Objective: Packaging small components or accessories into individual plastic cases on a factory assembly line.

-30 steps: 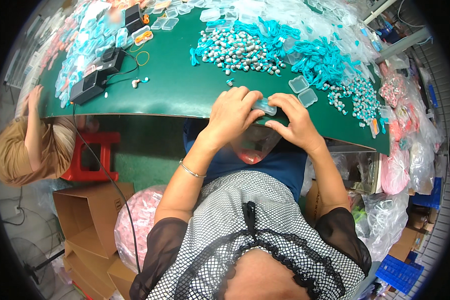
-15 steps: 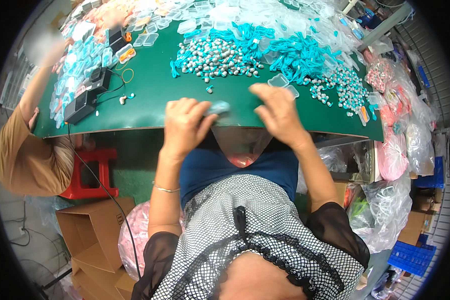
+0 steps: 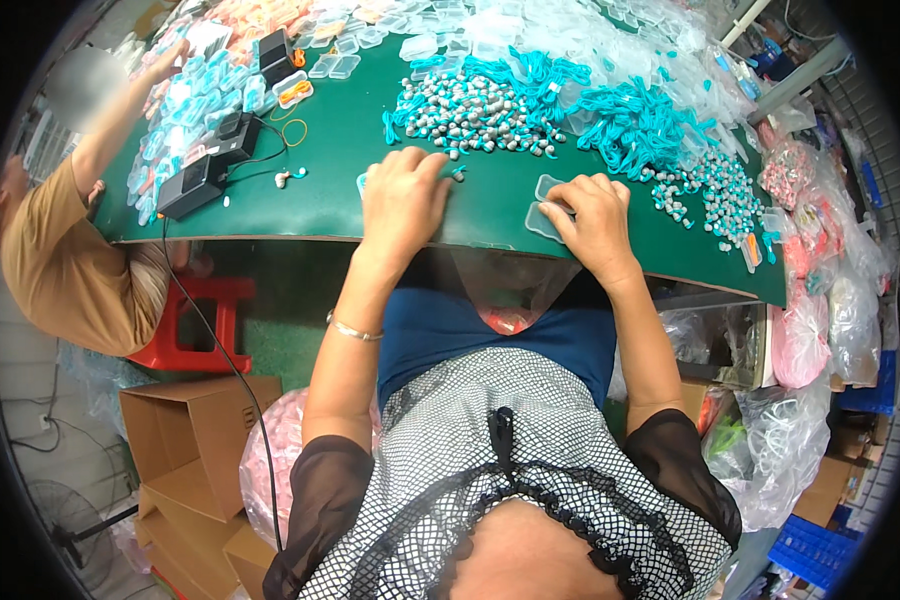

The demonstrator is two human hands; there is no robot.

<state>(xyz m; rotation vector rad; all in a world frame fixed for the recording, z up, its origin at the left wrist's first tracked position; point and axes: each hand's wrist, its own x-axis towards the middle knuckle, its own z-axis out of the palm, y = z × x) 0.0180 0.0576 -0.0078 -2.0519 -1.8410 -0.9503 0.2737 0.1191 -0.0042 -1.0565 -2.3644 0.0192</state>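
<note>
My left hand [image 3: 405,195] is over the green tabletop near its front edge, fingers curled down. A pale turquoise sliver of a small clear case [image 3: 361,186] shows at its outer side; what lies under the fingers is hidden. By its fingertips is one loose grey-and-teal earplug [image 3: 459,174]. My right hand [image 3: 595,222] pinches the edge of an open, clear plastic case [image 3: 543,222] with thumb and fingers. The case has two hinged halves and lies on the table. Further back is a pile of grey-and-teal earplugs [image 3: 480,108], with bundled teal cords [image 3: 625,125] to its right.
Black box-shaped devices [image 3: 192,186] with a cable stand at left, beside heaped turquoise-filled cases [image 3: 210,95]. A co-worker's arm [image 3: 110,135] reaches across there. More earplugs [image 3: 730,195] lie at right. A clear bag [image 3: 500,285] hangs at the table's front edge.
My right hand has come down to the table and taken the edge of the open case. My left hand, which held a turquoise-filled case, has moved forward over the table. The view has shifted slightly.
</note>
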